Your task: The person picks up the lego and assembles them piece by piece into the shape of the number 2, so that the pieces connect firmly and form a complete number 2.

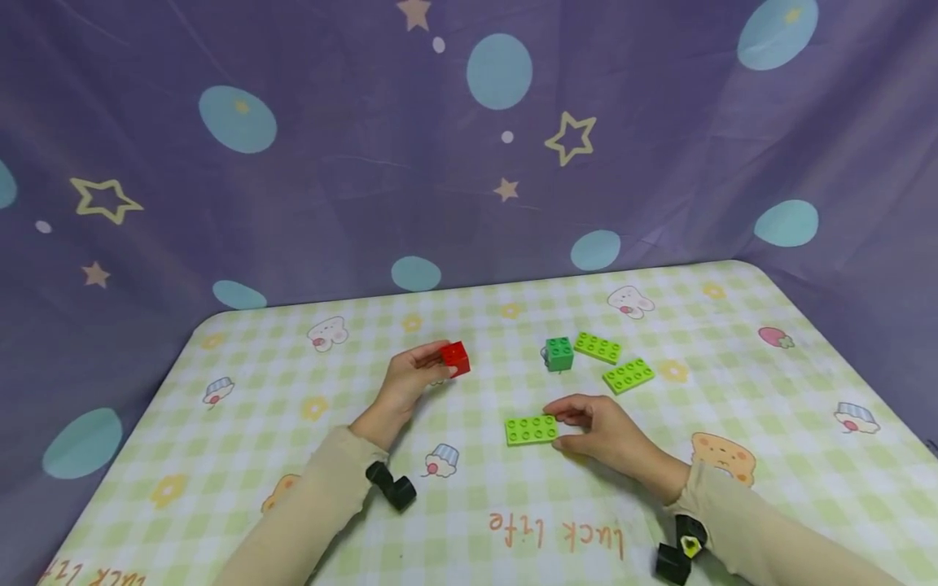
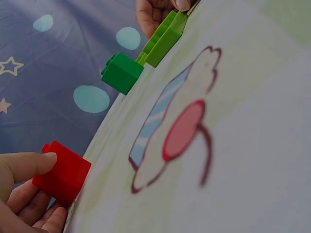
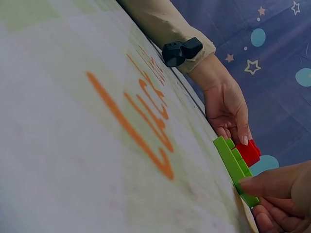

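"Red block (image 1: 458, 358), left of the green cube (image 1: 559, 354): who has it?"

"The left hand (image 1: 406, 382) pinches it between thumb and fingers."

"And the lime brick (image 1: 529, 430) on the near side of that cube?"

"The right hand (image 1: 614, 435) pinches its end; two other lime bricks (image 1: 628, 375) lie right of the cube."

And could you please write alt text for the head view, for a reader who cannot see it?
The left hand holds a red block and the right hand grips one end of a light green block at a checked table. Beyond the right hand sit a green block and two more light green blocks.
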Available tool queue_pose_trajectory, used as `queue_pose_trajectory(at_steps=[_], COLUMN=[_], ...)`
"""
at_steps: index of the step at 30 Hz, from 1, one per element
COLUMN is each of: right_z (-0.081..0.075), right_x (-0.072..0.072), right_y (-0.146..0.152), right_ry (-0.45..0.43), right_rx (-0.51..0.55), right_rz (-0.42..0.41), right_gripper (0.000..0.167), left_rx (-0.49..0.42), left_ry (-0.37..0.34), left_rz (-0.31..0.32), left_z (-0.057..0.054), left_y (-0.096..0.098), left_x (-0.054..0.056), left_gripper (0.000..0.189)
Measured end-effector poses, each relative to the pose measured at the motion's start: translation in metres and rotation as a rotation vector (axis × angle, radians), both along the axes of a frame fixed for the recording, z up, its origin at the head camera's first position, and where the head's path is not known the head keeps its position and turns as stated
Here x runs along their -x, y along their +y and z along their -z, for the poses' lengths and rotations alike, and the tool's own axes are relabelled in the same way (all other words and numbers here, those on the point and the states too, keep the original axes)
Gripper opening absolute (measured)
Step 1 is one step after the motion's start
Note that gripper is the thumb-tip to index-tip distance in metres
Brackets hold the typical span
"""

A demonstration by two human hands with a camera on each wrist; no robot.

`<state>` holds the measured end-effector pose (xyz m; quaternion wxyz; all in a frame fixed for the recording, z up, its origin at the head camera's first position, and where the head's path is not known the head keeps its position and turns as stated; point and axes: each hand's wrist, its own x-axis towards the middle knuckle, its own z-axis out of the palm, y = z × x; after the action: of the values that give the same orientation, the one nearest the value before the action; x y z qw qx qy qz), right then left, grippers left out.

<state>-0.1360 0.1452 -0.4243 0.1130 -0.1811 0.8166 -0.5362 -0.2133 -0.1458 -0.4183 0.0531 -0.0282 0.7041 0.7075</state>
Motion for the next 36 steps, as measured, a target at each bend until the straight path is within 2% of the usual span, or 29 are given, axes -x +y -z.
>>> queue_pose_trajectory(at_steps=[9,17,30,36], right_z=[-0.0004,-0.0006,-0.0011,-0.0016], right_x=[-0.0004,-0.0017,-0.0012,-0.0009], right_y=[-0.0006,0.0000,-0.0010,-0.0012], right_ry=[0.027,0.022,0.034,0.034], right_rx=[0.000,-0.004,-0.010,-0.013], right_rz=[-0.012,-0.003,-0.003,-0.002], right_gripper=[0.038,0.039,0.038,0.038], left_rx=[-0.002,0.024,0.048,0.049], left_ry=[-0.006,-0.024,-0.027,-0.034], left_rz=[-0.022,-0.009,0.029,0.066], left_z=[0.0000,-0.0012,-0.0036,-0.0075], left_y=[0.0004,0.0029,0.0025,0.0057], left_x=[-0.0012,-0.0012,-0.0006,-0.0069], left_gripper=[0.047,0.046,0.045,0.044])
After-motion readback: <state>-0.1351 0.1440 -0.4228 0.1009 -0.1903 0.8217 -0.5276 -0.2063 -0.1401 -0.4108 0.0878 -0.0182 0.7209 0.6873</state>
